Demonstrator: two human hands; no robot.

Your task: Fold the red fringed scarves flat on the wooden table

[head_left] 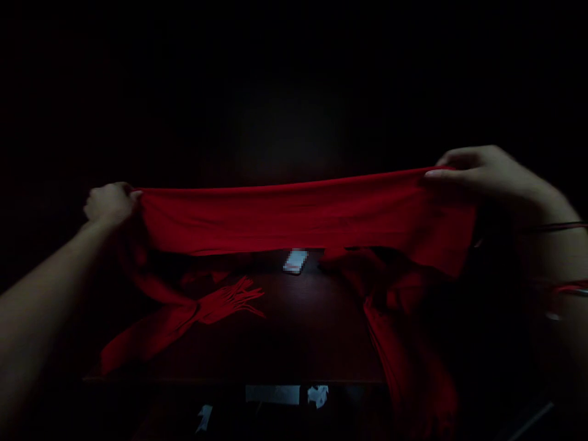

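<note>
A long red scarf [285, 214] is stretched sideways above a dark table. My left hand [113, 202] is closed on its upper left edge. At the right, my right hand [473, 168] pinches the upper right edge between thumb and fingers, a little higher than the left one. The scarf's fringed end lies on the table at the left. More red cloth hangs down at the right, past the table's front edge. Below the stretched cloth, a phone [295, 261] with a lit, blurred screen lies on the table.
The dark table [294, 337] ends at a front edge low in view. Beyond that edge, pale paper-like pieces [272, 394] show lower down. Dark surroundings hide most other detail.
</note>
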